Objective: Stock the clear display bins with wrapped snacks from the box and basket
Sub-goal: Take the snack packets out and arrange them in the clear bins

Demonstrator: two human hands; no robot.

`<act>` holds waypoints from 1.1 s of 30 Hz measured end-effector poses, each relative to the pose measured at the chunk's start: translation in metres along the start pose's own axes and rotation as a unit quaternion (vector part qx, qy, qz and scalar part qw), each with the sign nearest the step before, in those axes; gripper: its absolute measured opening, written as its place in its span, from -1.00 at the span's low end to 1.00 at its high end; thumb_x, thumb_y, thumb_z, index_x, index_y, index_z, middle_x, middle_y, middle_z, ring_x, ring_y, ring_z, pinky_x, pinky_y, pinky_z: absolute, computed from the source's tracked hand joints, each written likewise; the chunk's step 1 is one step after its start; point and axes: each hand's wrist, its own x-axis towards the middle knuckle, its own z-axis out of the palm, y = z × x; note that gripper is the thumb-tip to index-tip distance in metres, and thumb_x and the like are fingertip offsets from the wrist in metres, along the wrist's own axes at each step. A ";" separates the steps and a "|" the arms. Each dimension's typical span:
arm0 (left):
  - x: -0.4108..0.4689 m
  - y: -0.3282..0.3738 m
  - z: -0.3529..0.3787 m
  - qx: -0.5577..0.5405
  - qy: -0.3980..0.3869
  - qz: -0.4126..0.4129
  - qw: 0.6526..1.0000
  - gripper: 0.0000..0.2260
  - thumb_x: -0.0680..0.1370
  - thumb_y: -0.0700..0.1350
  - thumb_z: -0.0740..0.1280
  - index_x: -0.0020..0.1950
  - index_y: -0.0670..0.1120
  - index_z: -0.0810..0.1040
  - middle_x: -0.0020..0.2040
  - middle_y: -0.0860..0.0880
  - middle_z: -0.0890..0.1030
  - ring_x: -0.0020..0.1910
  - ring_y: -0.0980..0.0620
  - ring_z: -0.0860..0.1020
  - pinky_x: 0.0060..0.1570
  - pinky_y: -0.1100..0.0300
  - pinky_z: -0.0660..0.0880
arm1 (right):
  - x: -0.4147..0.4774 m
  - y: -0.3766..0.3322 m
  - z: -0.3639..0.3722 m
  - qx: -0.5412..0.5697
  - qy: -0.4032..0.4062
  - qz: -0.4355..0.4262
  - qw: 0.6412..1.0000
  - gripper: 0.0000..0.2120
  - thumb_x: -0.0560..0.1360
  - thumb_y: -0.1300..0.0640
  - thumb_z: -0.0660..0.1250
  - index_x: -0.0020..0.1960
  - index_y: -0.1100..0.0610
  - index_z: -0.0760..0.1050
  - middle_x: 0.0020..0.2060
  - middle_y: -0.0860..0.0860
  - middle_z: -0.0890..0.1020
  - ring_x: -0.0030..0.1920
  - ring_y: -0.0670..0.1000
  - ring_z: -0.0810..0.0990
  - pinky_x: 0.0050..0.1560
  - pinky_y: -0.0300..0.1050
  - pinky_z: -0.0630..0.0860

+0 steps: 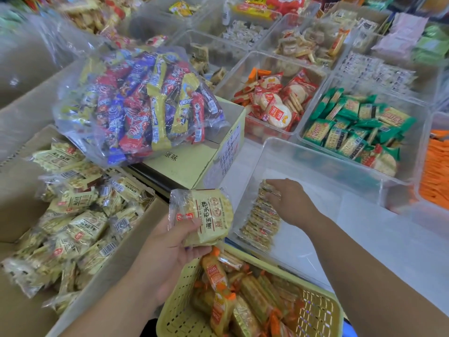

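Note:
My left hand (170, 249) grips a small stack of yellow wrapped biscuit packs (204, 215) above the gap between the cardboard box (136, 242) and the yellow basket (179, 310). My right hand (289, 203) reaches into a clear bin (315, 159) and presses its fingers on the far end of a row of the same packs (262, 220) standing on edge along the bin's left wall. The rest of that bin's floor is bare. The cardboard box on the left holds several loose yellow packs (73, 224).
The basket holds orange and gold wrapped snacks (243, 300). A clear bag of red, blue and yellow sticks (141, 103) lies on a pale yellow carton (194, 164). Behind stand clear bins of red rice crackers (274, 103), green cracker packs (352, 127) and orange packs (435, 171).

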 end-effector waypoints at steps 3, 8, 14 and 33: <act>-0.002 0.000 0.001 0.022 0.001 0.022 1.000 -0.48 0.40 -0.09 0.47 0.37 -0.05 0.54 0.17 -0.16 0.72 0.09 -0.19 0.72 -0.04 -0.08 0.71 | -0.036 -0.035 -0.009 0.085 0.080 -0.035 0.993 -0.63 0.65 -0.03 0.26 0.42 0.04 0.49 0.32 0.00 0.55 0.29 -0.03 0.48 0.35 -0.08 0.38; -0.009 -0.003 0.013 0.110 -0.018 0.069 0.991 -0.44 0.29 0.03 0.65 0.26 0.16 0.60 0.14 -0.05 0.73 0.08 -0.10 0.72 -0.10 0.12 0.66 | -0.110 -0.097 -0.004 0.272 0.028 -0.061 0.960 -0.39 0.43 -0.42 0.17 0.39 -0.19 0.45 0.19 -0.30 0.50 0.14 -0.36 0.49 0.07 -0.36 0.51; -0.014 -0.006 0.028 0.191 -0.020 0.138 0.972 -0.51 0.34 0.28 0.58 0.23 0.22 0.62 0.14 0.04 0.73 0.15 0.04 0.69 0.17 -0.03 0.64 | -0.130 -0.111 0.007 0.326 0.002 -0.055 0.944 -0.55 0.39 -0.47 0.30 0.24 -0.58 0.29 0.18 -0.50 0.49 0.21 -0.39 0.48 0.11 -0.40 0.42; 0.000 -0.009 0.011 0.066 0.035 0.052 0.996 -0.72 0.64 -0.20 0.31 0.07 0.16 0.70 0.11 -0.06 0.74 0.06 -0.07 0.73 -0.15 0.15 0.67 | 0.052 0.038 -0.023 0.033 0.034 0.050 0.998 -0.67 0.60 0.03 0.36 0.34 0.07 0.50 0.16 0.13 0.62 0.05 0.16 0.58 -0.04 -0.07 0.44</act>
